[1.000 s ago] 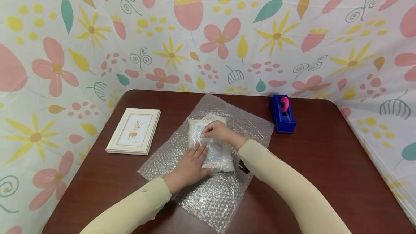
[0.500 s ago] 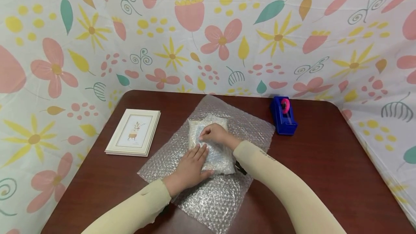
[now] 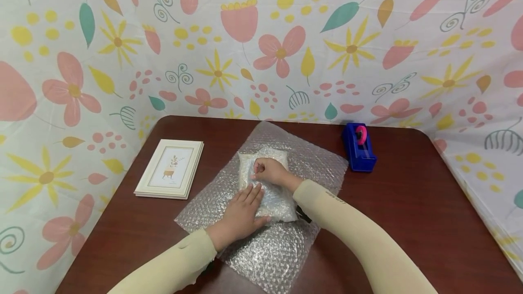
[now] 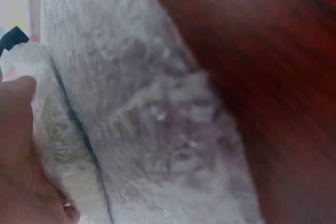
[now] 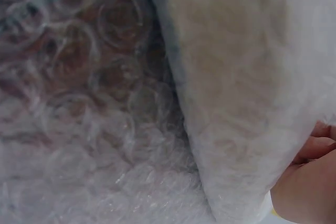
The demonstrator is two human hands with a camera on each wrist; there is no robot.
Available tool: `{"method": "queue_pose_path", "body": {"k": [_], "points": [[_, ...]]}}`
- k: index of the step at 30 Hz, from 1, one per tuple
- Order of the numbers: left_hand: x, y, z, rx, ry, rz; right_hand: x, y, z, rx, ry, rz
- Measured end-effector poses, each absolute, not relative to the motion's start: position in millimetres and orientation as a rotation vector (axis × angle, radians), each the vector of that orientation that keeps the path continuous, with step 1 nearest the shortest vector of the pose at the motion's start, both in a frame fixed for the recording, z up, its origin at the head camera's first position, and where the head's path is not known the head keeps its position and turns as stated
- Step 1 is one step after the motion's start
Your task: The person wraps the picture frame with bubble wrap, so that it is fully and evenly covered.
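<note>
A flat package (image 3: pixel 279 208), wrapped in bubble wrap with a pale blue area showing through, lies on a larger bubble wrap sheet (image 3: pixel 265 251). My left hand (image 3: pixel 237 217) rests on the package's near left part, fingers extended and thumb apart. Above it, my right hand (image 3: pixel 271 171) has curled fingers, thumb and forefinger pinching at the wrap on top. What exactly lies between those fingertips is too small to see. In the left wrist view, the package's side (image 4: pixel 58 124) rises beside the sheet. The right wrist view shows the package (image 5: pixel 226 77) blurred and close.
A white picture frame (image 3: pixel 170 169) with a plant print lies on the dark wooden table (image 3: pixel 408 212) at the left. A blue tape dispenser (image 3: pixel 361 155) with a pink core stands at the back right. Flowered cloth (image 3: pixel 282 49) hangs behind.
The right hand stays at the package's top, its forearm shifted slightly left. The left hand keeps its place on the package. The whole head view has drifted a little.
</note>
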State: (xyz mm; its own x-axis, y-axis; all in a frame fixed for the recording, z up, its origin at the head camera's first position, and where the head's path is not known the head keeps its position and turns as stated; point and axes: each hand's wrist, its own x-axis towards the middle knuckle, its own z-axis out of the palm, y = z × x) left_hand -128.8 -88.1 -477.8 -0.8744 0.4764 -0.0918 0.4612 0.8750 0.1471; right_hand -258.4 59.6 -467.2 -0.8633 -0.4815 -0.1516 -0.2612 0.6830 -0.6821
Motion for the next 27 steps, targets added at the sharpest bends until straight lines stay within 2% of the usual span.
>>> {"method": "queue_pose_path", "body": {"k": [16,21,27], "points": [[-128.6,-85.1,-475.5,0.721,2.924,0.151,-262.6,66.9,-463.1,-0.745,2.398,-0.98],[-127.1,-84.8,-474.4,0.721,2.927,0.152,-264.9,66.5,-459.3,-0.871,2.375,-0.861],[-126.6,-84.7,-476.8,0.715,2.927,0.168,-264.6,65.5,-461.5,-0.884,2.41,-0.803]]}}
